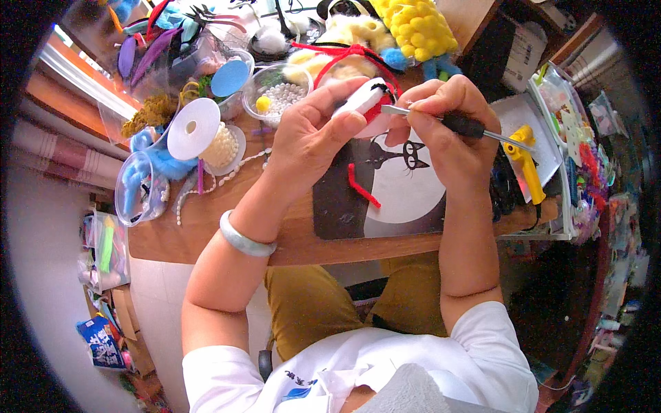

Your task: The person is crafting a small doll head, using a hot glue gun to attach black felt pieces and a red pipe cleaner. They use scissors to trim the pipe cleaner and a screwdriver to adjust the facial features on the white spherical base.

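Observation:
My left hand (309,135) grips a small white, red and black craft piece (361,101) between thumb and fingers. In my right hand (452,129) is a slim metal hand tool with a black grip (465,125); its flat metal tip (395,110) is at the piece's red side. Whether the tip touches it I cannot tell. Behind the piece, red chenille stems (330,64) curve over the clutter. Below my hands lies a mat with a black cat print (405,191), and a bent red chenille stem piece (361,188) rests on it.
To the left stand a spool of pearl beading (193,129), a tub of white beads (279,95) and a tub with blue fibre (135,188). A bag of yellow pom-poms (415,28) and pliers (206,18) lie farther back. At right is a yellow glue gun (526,162) beside a supply bin (565,149).

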A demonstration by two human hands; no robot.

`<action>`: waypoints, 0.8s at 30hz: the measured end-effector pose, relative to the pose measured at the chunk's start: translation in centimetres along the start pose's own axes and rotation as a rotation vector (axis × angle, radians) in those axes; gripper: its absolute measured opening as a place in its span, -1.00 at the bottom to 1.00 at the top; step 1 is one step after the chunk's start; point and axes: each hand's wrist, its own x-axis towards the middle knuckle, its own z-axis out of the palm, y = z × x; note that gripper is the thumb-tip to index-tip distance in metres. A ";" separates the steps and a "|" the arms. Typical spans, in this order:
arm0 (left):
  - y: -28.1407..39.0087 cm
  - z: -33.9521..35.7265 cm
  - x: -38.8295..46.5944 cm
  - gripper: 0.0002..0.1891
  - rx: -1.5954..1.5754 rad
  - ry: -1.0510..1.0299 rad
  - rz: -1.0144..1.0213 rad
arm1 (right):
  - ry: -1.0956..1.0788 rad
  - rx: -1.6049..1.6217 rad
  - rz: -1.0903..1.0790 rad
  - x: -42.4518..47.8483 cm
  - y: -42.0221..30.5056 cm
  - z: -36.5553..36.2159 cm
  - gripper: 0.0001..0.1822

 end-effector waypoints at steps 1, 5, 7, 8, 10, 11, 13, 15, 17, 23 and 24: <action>0.2 0.0 0.0 -0.37 0.020 -0.007 -0.001 | 0.001 0.010 0.018 0.0 -0.1 0.1 -0.93; 0.0 -0.1 0.0 -0.35 0.081 -0.003 0.022 | -0.033 0.015 0.010 0.0 0.0 -0.1 -0.93; 0.0 0.1 0.0 -0.37 0.065 0.012 0.026 | -0.031 -0.019 0.031 0.0 -0.1 -0.1 -0.93; 0.0 0.1 -0.1 -0.37 0.057 0.020 0.028 | -0.030 -0.036 0.041 0.0 -0.1 -0.2 -0.93; -0.1 0.0 0.0 -0.39 0.007 0.010 0.016 | -0.032 0.071 0.077 0.0 0.0 -0.3 -0.93; -0.1 0.0 -0.1 -0.40 -0.017 0.005 0.010 | -0.032 0.124 0.095 0.1 0.0 -0.3 -0.92; -0.1 0.0 0.0 -0.41 -0.049 -0.005 0.020 | -0.010 0.204 0.104 0.3 -0.1 -0.3 -0.91; -0.2 0.0 0.0 -0.41 -0.064 -0.009 0.027 | -0.010 0.233 0.093 0.4 0.0 -0.4 -0.90; -0.3 0.0 0.1 -0.40 -0.062 -0.008 0.032 | -0.033 0.211 0.062 0.3 0.3 -0.7 -0.90; 0.0 0.1 0.0 -0.35 -0.015 -0.013 0.028 | -0.036 0.181 0.053 0.2 0.1 -0.4 -0.90; -0.1 0.0 0.0 -0.35 -0.010 -0.011 0.034 | -0.043 0.179 0.049 0.2 0.1 -0.4 -0.90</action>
